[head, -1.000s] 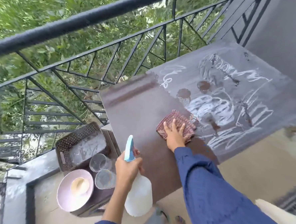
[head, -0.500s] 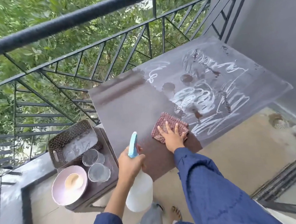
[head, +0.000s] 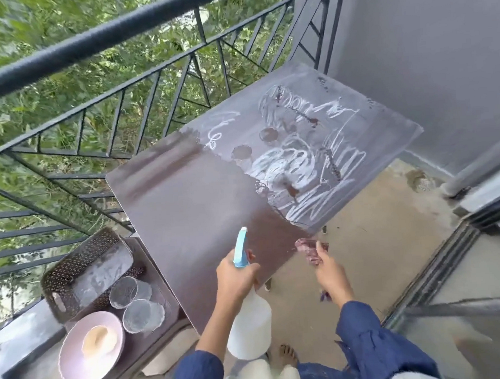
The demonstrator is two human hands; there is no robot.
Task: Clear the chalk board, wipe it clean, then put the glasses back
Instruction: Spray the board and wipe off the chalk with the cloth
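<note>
Left hand (head: 238, 278) grips spray bottle (head: 250, 327) over chalk board (head: 200, 207) near edge. Right hand (head: 331, 269) pinches cloth (head: 306, 246), blurred, by board's near corner. Far-right half chalk-scribbled.

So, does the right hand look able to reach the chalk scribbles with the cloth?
Probably yes: the right hand holds the cloth just off the near edge of the chalk board, with nothing standing between it and the chalk scribbles.
</note>
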